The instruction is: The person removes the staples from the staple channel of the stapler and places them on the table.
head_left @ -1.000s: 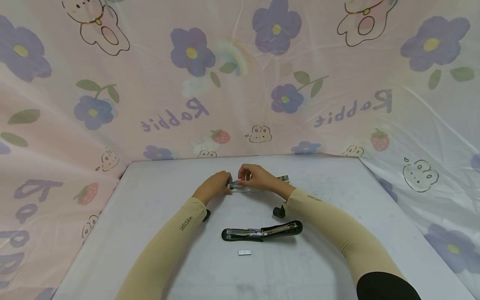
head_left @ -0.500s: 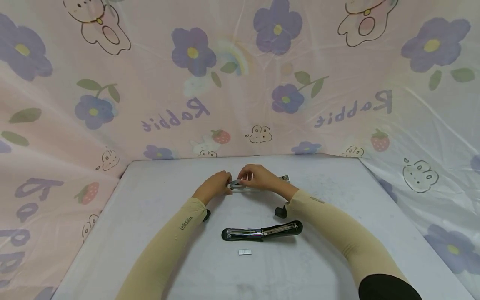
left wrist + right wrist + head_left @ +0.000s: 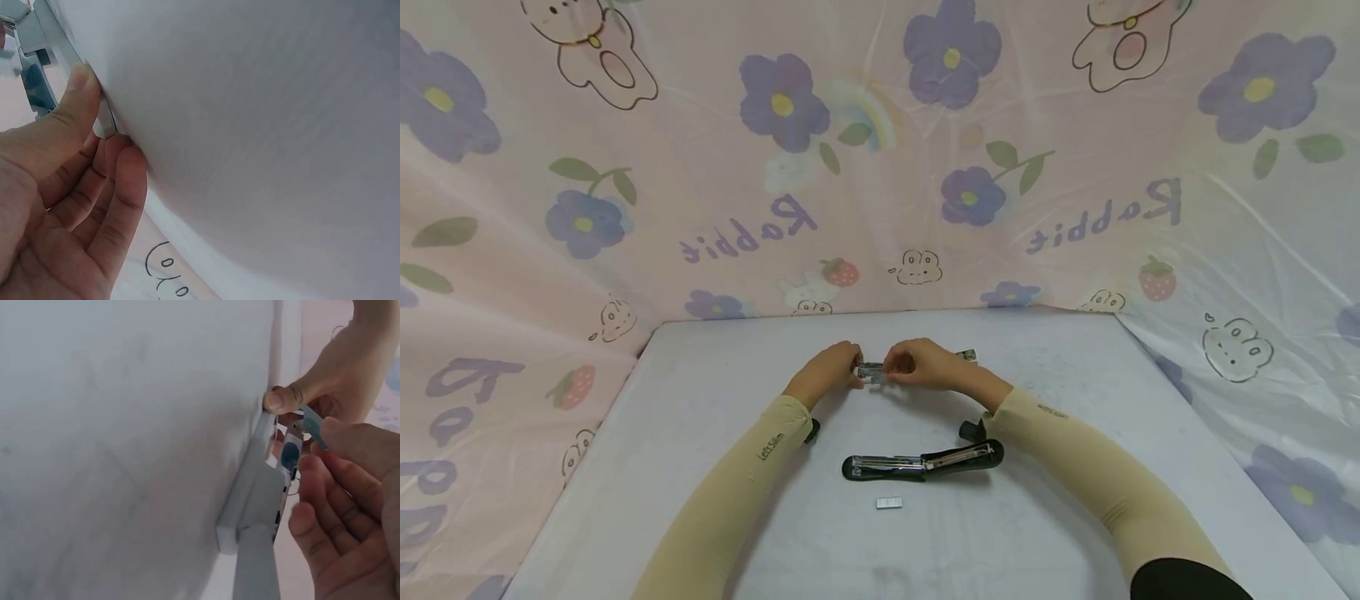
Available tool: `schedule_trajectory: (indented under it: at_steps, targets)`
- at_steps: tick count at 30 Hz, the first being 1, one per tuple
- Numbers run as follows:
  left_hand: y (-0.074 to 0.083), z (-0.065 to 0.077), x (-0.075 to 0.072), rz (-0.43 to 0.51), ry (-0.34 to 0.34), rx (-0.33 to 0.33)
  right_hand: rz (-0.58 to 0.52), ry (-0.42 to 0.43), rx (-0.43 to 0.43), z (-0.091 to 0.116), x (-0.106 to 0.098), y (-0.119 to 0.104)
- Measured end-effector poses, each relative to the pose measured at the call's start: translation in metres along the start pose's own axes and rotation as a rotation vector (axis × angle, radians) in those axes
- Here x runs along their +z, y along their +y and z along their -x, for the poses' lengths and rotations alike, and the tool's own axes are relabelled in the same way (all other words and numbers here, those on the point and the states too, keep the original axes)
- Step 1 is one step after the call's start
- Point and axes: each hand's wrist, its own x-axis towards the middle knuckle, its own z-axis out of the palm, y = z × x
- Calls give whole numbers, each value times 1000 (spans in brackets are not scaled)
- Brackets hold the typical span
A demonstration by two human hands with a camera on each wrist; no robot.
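At the back of the table lies an opened light grey stapler (image 3: 247, 494), its metal channel showing between the hands. My left hand (image 3: 826, 375) grips its left end, thumb on one side and curled fingers on the other, as the left wrist view shows. Just right of it, my right hand (image 3: 925, 365) pinches a small flat grey-blue strip (image 3: 315, 430) between thumb and forefinger, close over the channel. The remaining right fingers curl loosely. Past the right wrist, the stapler's far end (image 3: 967, 356) shows; in the head view the right hand hides its middle.
Nearer the front, a black stapler (image 3: 883, 468) lies spread open on the white table (image 3: 760, 533). In front of it is a short row of staples (image 3: 889, 503). A patterned cloth (image 3: 865, 192) hangs behind the table's back edge.
My right hand has shifted slightly right and down, and more of the metal channel shows between the hands. The left hand keeps its grip in place.
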Motion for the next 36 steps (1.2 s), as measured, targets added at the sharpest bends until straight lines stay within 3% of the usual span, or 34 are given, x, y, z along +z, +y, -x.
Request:
schedule_trajectory:
  at_steps: [10, 17, 36]
  targets:
    - [-1, 1, 0, 24, 0, -9, 0, -109, 6, 5, 10, 0]
    - [0, 1, 0, 20, -3, -3, 31, -127, 54, 7, 12, -3]
    - [3, 4, -2, 14, 0, -3, 148, -162, 36, 11, 15, -7]
